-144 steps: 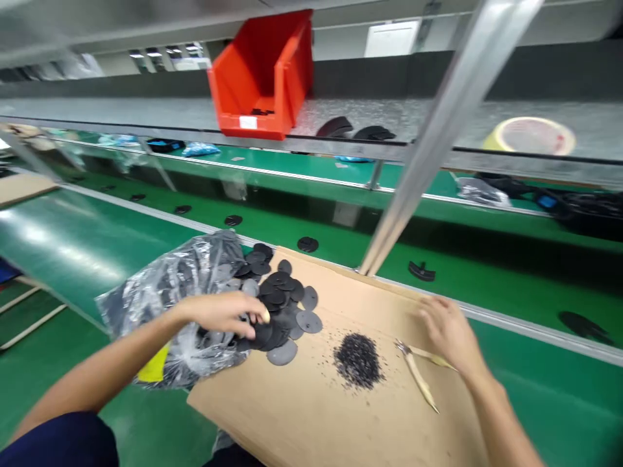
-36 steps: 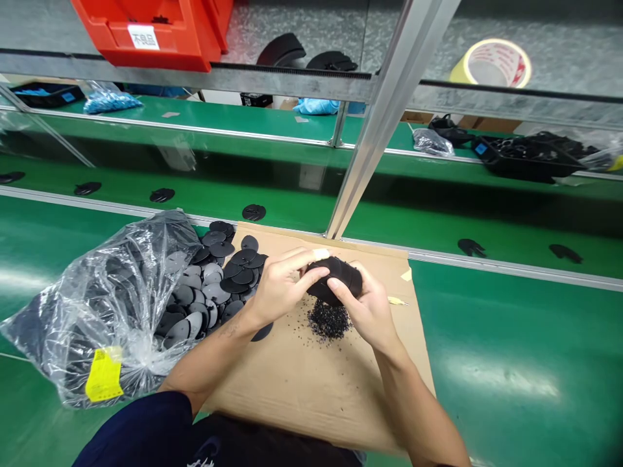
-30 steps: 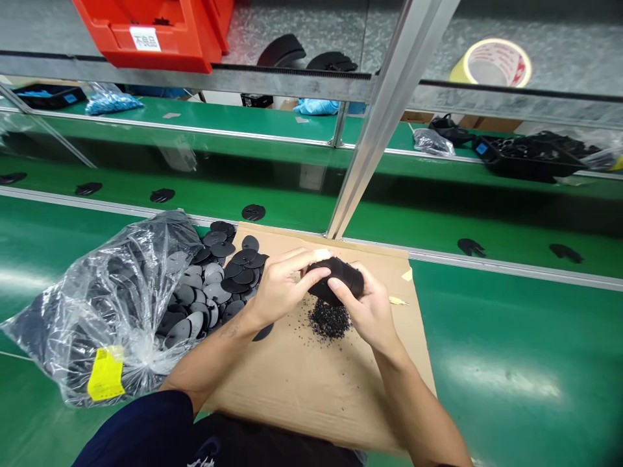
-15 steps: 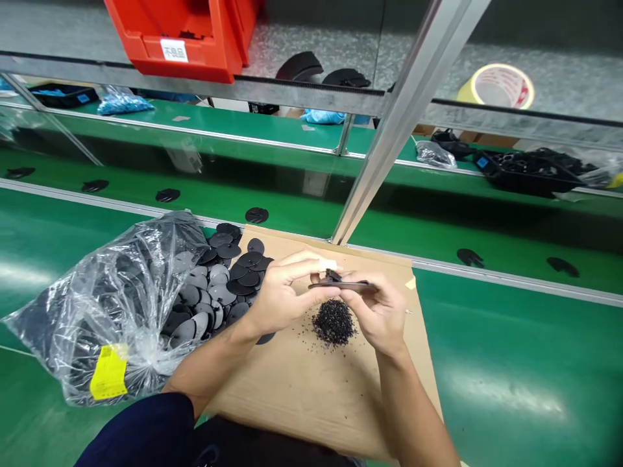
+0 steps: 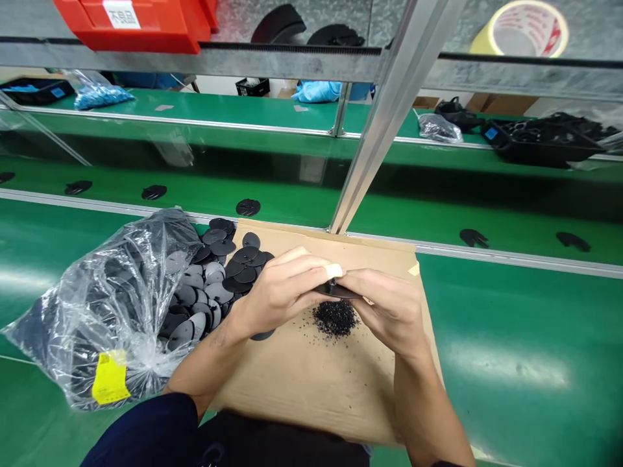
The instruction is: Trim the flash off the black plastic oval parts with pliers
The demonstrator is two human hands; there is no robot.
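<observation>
Between both hands, above the cardboard sheet (image 5: 302,389), is a thin black plastic disc (image 5: 338,291), seen nearly edge-on. My left hand (image 5: 287,285) is closed on its left side, a white wrap on one fingertip. My right hand (image 5: 389,301) grips the right side, with fingers over the top and thumb below. The fingers partly hide a small raised part on the disc's upper face. Under the hands lies a heap of tiny black pieces (image 5: 335,319), some scattered around it. To the left, many loose black discs (image 5: 214,292) spill from a clear plastic bag (image 5: 107,305).
A yellow label (image 5: 111,376) is on the bag. An aluminium post (image 5: 365,155) rises behind the cardboard. Several black parts (image 5: 248,207) lie on the green belt beyond the rail. Overhead, the shelf carries a red bin (image 5: 141,26) and a tape roll (image 5: 523,32).
My right hand's fingers have moved over the top of the disc, covering more of it, and the hand sits further right. The head view has tilted down a little.
</observation>
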